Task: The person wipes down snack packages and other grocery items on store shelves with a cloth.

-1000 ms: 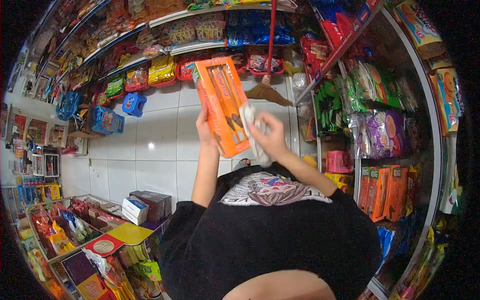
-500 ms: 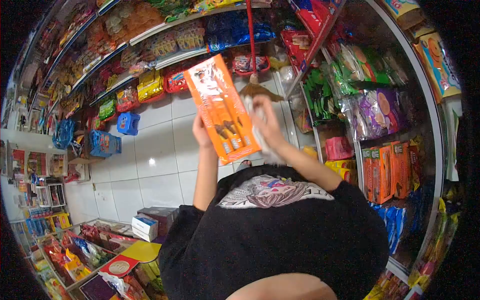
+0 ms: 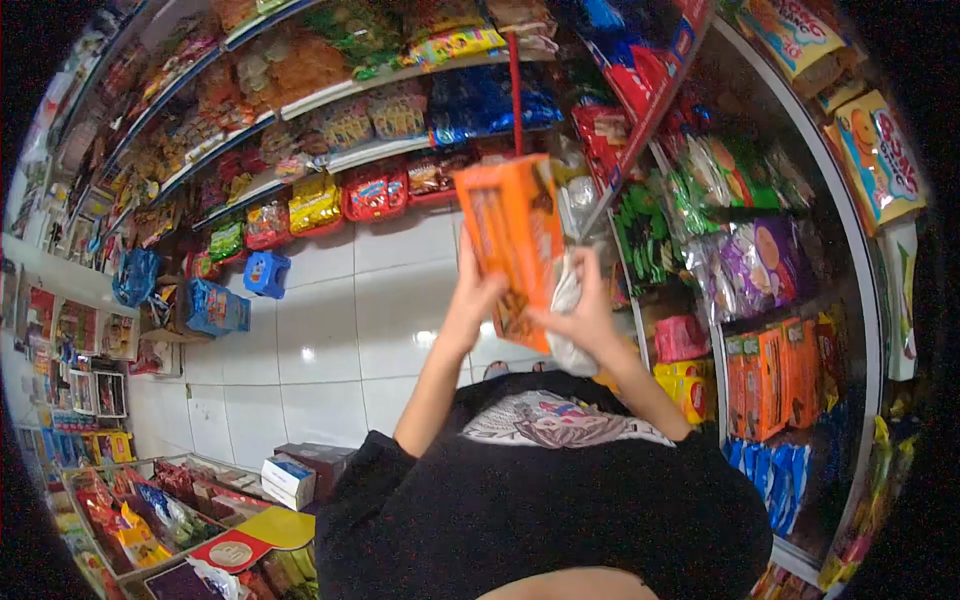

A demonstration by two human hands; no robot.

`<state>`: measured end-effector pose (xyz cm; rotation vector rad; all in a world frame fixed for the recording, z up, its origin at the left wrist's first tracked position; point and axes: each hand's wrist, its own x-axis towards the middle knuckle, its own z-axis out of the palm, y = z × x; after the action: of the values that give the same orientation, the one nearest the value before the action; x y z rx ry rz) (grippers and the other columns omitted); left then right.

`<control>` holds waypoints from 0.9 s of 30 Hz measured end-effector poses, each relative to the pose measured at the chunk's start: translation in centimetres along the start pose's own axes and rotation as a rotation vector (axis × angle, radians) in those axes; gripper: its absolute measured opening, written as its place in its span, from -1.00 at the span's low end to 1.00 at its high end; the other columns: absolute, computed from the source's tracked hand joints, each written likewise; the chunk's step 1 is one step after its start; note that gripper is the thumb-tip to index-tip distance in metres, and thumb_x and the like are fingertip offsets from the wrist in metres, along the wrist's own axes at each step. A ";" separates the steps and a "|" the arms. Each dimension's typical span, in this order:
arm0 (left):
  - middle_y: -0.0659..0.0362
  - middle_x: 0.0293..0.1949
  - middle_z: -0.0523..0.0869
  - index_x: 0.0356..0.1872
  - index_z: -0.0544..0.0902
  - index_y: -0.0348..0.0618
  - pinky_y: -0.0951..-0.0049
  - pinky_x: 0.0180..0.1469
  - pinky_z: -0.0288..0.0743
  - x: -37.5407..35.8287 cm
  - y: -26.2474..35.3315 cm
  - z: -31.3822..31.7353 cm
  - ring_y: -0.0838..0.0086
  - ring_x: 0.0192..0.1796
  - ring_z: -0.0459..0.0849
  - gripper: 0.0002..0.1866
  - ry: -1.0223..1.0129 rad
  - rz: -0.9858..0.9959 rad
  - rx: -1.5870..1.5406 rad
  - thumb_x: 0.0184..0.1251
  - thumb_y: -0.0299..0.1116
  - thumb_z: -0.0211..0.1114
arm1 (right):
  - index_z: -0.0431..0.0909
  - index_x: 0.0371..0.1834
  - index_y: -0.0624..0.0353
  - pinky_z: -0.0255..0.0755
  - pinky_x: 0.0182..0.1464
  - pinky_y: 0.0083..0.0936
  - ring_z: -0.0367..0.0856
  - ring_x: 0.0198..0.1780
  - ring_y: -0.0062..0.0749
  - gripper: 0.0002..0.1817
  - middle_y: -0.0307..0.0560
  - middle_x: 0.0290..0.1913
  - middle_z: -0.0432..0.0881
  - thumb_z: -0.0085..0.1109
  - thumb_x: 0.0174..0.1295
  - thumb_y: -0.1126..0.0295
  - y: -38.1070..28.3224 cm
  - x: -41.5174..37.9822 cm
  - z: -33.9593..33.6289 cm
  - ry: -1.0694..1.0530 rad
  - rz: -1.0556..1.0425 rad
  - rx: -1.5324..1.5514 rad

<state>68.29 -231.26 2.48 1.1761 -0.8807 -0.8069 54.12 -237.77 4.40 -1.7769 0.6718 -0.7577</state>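
- Orange box (image 3: pixel 512 235): long, flat carton held up just above the middle of the frame, tilted with its top end leaning toward the upper right shelves.
- Left hand (image 3: pixel 475 300): grips the box's lower left edge, fingers closed around it, forearm rising from the lower centre.
- Right hand (image 3: pixel 588 318): closed on a pale cloth (image 3: pixel 568 300), pressed against the lower right side of the box; the cloth bunches between palm and carton.
- Black shirt (image 3: pixel 540 500): fills the lower centre of the frame, with a printed patch near the collar.
- Red broom handle (image 3: pixel 516 95): stands upright behind the box, upper centre.
- Shelves (image 3: pixel 330 95): packed with snack bags across the upper left; further racks of green, purple and orange packets (image 3: pixel 775 385) along the right side.
- White tiled floor (image 3: pixel 330 330): left of centre, with a small blue stool (image 3: pixel 267 272) and a blue crate (image 3: pixel 213 308) near the shelf base.
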 end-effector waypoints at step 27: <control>0.06 -0.12 0.41 -0.03 0.24 -0.23 0.36 -0.12 0.36 0.1 -0.4 -0.7 0.33 -0.14 0.45 -0.56 -0.115 -0.216 -1.079 0.14 -0.14 -0.18 | 0.35 -0.47 0.26 0.20 -0.31 -0.68 0.31 -0.36 -0.63 -0.88 -0.22 -0.49 0.39 -0.05 -0.02 0.42 -2.0 12.6 2.1 0.305 -0.275 0.129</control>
<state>68.97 -231.10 1.97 0.2625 -0.2855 -1.3009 64.00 -245.35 8.04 -1.6688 0.5670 -1.2494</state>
